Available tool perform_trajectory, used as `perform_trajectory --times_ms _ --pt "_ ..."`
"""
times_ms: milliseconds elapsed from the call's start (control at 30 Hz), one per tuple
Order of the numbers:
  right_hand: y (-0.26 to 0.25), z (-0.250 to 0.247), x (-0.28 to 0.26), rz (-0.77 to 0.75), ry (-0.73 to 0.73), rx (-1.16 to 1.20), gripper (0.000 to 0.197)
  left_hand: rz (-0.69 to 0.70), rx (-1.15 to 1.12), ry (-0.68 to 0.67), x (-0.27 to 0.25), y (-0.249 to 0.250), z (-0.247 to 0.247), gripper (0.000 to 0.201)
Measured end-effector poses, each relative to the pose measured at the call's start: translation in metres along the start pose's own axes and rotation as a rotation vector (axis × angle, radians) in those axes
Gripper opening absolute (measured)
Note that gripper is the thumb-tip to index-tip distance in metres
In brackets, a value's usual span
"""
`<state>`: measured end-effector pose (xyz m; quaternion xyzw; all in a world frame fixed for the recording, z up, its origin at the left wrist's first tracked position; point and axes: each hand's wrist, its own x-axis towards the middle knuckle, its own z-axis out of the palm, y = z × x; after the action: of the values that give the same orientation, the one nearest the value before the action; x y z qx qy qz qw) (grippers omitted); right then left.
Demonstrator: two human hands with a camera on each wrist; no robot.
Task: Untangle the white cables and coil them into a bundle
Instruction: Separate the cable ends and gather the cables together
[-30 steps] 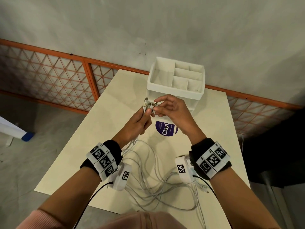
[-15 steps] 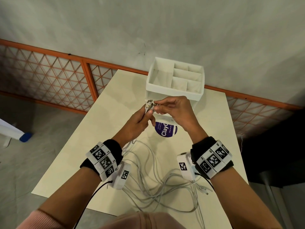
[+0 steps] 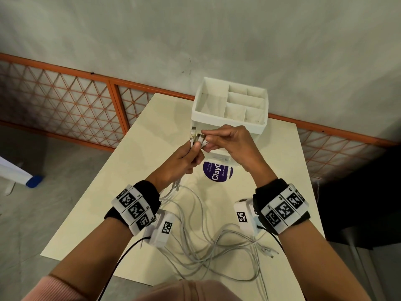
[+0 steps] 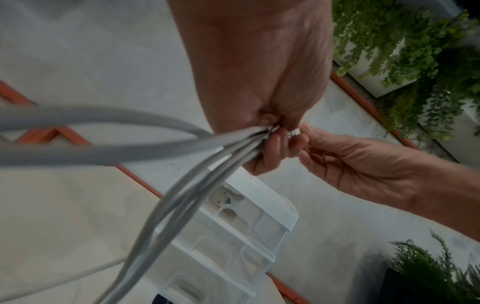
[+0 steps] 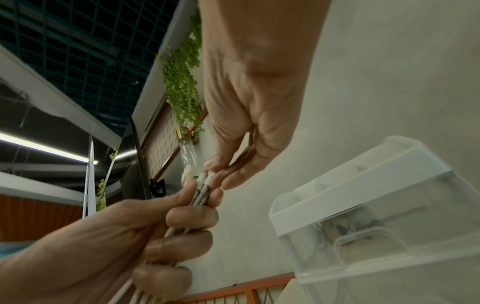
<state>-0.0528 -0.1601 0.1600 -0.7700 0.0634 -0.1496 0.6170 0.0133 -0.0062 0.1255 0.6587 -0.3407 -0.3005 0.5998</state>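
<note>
Several white cables (image 3: 201, 242) lie tangled on the cream table (image 3: 91, 213) near its front edge and rise to my hands. My left hand (image 3: 184, 157) grips their upper ends in a fist, plugs (image 3: 196, 137) sticking out above it. In the right wrist view the same cable ends (image 5: 202, 189) stand side by side above the curled left fingers. My right hand (image 3: 223, 142) pinches the plug tips (image 5: 207, 176) between thumb and fingertips. In the left wrist view the cables (image 4: 182, 185) run blurred from the fist towards the camera.
A white organiser box (image 3: 230, 107) with open top compartments and clear drawers stands just behind my hands. A round purple sticker (image 3: 217, 173) lies in front of it. An orange-framed lattice fence (image 3: 65, 105) runs behind the table, with the floor to the left.
Both hands have stayed together in front of the organiser. The right fingers have shifted slightly on the plug tips; the cable loops on the table look the same.
</note>
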Motion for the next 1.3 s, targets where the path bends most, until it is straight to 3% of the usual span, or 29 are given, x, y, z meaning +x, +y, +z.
perform_trajectory --times_ms 400,533,700,833,1000,1166,1300 --pt "-0.020 0.003 0.005 -0.058 -0.048 -0.329 0.029 -0.058 0.123 -0.042 0.000 -0.002 0.004 0.026" --pt "-0.021 0.012 0.009 -0.064 -0.082 -0.392 0.016 -0.070 0.141 -0.050 -0.001 -0.003 0.009 0.022" --pt "-0.023 0.012 0.008 -0.036 -0.111 -0.295 0.010 -0.126 0.071 -0.046 -0.004 -0.004 0.009 0.032" --pt "-0.025 0.008 0.004 -0.021 -0.122 -0.161 0.015 -0.136 -0.039 -0.049 -0.007 -0.006 0.004 0.025" --pt "-0.023 0.003 0.004 0.004 -0.149 -0.082 0.014 -0.162 -0.186 -0.016 -0.006 -0.003 0.009 0.039" --pt "-0.020 -0.001 0.007 -0.019 -0.141 -0.065 0.013 -0.156 -0.275 -0.021 -0.004 0.002 0.011 0.026" --pt "-0.018 -0.003 0.006 -0.048 -0.144 -0.096 0.014 -0.141 -0.214 -0.018 -0.002 0.000 0.010 0.013"
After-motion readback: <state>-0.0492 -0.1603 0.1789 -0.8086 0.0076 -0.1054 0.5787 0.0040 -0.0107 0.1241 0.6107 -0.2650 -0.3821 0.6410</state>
